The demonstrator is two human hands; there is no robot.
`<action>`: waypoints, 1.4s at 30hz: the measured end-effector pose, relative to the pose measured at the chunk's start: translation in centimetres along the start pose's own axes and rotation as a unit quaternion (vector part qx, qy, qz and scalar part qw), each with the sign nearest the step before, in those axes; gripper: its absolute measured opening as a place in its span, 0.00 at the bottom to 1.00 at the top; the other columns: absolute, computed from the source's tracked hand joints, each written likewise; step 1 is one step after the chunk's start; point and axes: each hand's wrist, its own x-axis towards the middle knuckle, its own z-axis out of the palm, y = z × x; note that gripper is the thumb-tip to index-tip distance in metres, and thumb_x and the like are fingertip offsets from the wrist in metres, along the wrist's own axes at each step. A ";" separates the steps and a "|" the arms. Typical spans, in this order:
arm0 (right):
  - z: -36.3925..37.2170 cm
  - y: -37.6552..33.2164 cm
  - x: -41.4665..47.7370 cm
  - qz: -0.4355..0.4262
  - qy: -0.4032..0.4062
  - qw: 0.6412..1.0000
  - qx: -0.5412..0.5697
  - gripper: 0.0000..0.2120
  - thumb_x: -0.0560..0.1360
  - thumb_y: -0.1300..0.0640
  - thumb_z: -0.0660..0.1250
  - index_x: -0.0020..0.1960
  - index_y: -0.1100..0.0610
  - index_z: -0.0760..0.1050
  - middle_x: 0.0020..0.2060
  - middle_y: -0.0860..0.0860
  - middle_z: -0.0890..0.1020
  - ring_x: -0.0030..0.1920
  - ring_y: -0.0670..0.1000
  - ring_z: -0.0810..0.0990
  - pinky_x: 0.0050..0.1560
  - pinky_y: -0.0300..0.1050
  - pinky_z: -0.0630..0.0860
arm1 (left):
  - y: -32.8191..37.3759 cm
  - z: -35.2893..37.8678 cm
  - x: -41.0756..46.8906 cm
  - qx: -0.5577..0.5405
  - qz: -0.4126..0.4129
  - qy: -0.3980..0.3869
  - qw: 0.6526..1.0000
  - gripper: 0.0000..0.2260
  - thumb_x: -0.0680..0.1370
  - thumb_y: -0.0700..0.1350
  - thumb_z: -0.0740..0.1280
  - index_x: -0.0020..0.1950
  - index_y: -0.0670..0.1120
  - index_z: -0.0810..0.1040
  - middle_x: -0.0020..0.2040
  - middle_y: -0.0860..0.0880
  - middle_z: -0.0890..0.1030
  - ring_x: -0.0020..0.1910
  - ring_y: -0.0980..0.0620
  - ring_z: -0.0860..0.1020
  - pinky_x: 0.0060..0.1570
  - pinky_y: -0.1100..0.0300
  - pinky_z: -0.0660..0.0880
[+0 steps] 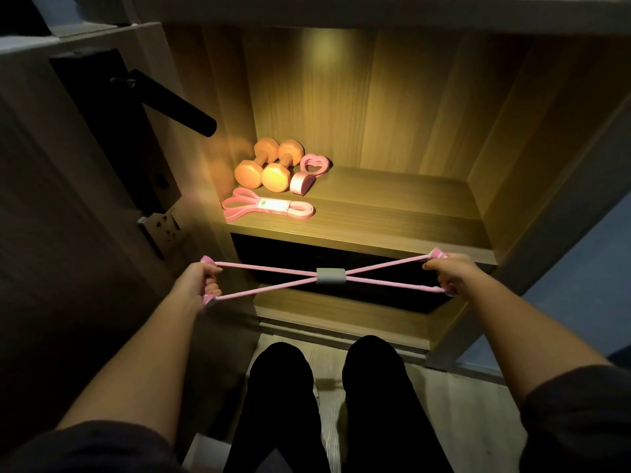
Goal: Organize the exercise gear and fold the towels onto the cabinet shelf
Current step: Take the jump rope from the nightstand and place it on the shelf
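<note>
A pink figure-eight resistance band (pixel 273 270) with a grey middle sleeve (pixel 330 276) is stretched taut below the front edge of the cabinet shelf (pixel 392 216). My left hand (pixel 199 283) grips its left loop and my right hand (pixel 447 273) grips its right loop. At the shelf's back left lie two orange dumbbells (pixel 269 165), with a pink heart-shaped grip trainer (pixel 309 174) beside them. A packaged pink loop band (pixel 268 208) lies in front of them. No towels are in view.
The open cabinet door (pixel 85 165) with a black lever handle (pixel 174 102) stands on the left. A dark compartment (pixel 341 257) opens under the shelf. My knees in black trousers (pixel 327 404) are on the pale floor before the cabinet.
</note>
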 end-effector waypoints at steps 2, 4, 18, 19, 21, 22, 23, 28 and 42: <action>0.2 -0.1 -0.2 0.002 -0.004 1.000 0.002 0.05 0.75 0.62 0.69 0.46 0.57 0.74 0.27 0.52 0.68 0.25 0.48 0.64 0.24 0.39 0.63 | -0.2 0.1 0.1 0.000 0.002 -0.003 1.000 0.06 0.77 0.35 0.61 0.42 0.43 0.71 0.26 0.51 0.63 0.18 0.57 0.60 0.17 0.68 0.61; 0.4 -0.2 -0.2 -0.003 -0.009 1.000 -0.002 0.04 0.75 0.63 0.69 0.45 0.57 0.74 0.29 0.52 0.69 0.25 0.48 0.64 0.24 0.40 0.63 | -0.4 0.4 0.2 0.005 0.003 -0.019 1.000 0.05 0.78 0.36 0.60 0.43 0.43 0.72 0.25 0.51 0.64 0.18 0.57 0.61 0.17 0.68 0.61; -0.9 0.5 -0.1 0.044 0.016 0.998 0.039 0.07 0.75 0.62 0.68 0.43 0.56 0.71 0.26 0.51 0.68 0.23 0.46 0.64 0.18 0.37 0.64 | 0.3 -0.6 -0.1 0.009 -0.037 -0.006 0.999 0.06 0.80 0.36 0.63 0.43 0.42 0.71 0.27 0.52 0.64 0.16 0.59 0.61 0.16 0.70 0.61; -0.6 0.4 -0.1 0.045 0.015 0.998 0.039 0.07 0.75 0.62 0.68 0.43 0.56 0.71 0.26 0.50 0.68 0.23 0.46 0.64 0.19 0.37 0.64 | 0.2 -0.5 -0.1 0.020 -0.033 -0.004 0.999 0.07 0.80 0.37 0.63 0.42 0.42 0.70 0.28 0.51 0.63 0.16 0.59 0.60 0.16 0.70 0.61; 0.4 0.0 -0.3 0.043 0.007 0.998 0.040 0.07 0.76 0.62 0.68 0.43 0.56 0.70 0.27 0.50 0.67 0.24 0.46 0.64 0.19 0.39 0.64 | -0.2 0.3 0.0 0.044 -0.022 -0.008 0.999 0.07 0.80 0.38 0.63 0.42 0.42 0.71 0.28 0.51 0.63 0.16 0.59 0.61 0.16 0.70 0.61; 1.0 -0.3 -0.4 0.041 0.000 0.998 0.041 0.07 0.75 0.63 0.67 0.43 0.56 0.70 0.27 0.50 0.67 0.24 0.46 0.63 0.19 0.38 0.63 | -0.3 0.9 0.0 0.059 -0.019 -0.012 0.998 0.07 0.80 0.39 0.64 0.41 0.43 0.72 0.28 0.51 0.64 0.18 0.58 0.61 0.17 0.70 0.62; 1.6 -0.6 -0.6 0.039 -0.007 0.998 0.041 0.07 0.75 0.63 0.67 0.43 0.56 0.69 0.28 0.50 0.66 0.24 0.46 0.62 0.18 0.36 0.61 | -0.3 1.4 0.0 0.077 -0.018 -0.014 0.997 0.08 0.80 0.40 0.65 0.41 0.43 0.72 0.28 0.51 0.65 0.20 0.57 0.62 0.17 0.69 0.63; 3.6 -1.7 -1.3 0.063 -0.084 0.993 0.055 0.10 0.77 0.62 0.65 0.38 0.57 0.68 0.25 0.50 0.67 0.21 0.46 0.64 0.19 0.34 0.63 | -0.1 2.8 -0.4 0.151 -0.023 -0.025 0.988 0.10 0.78 0.47 0.69 0.41 0.43 0.73 0.29 0.50 0.69 0.24 0.56 0.66 0.18 0.67 0.67; 11.4 -5.5 -7.2 -0.009 -0.216 0.962 0.169 0.04 0.78 0.64 0.66 0.45 0.62 0.74 0.37 0.55 0.78 0.35 0.49 0.78 0.37 0.43 0.76 | -2.6 11.2 -6.2 0.152 0.017 -0.135 0.979 0.11 0.82 0.45 0.63 0.58 0.38 0.73 0.50 0.41 0.77 0.44 0.46 0.78 0.27 0.57 0.78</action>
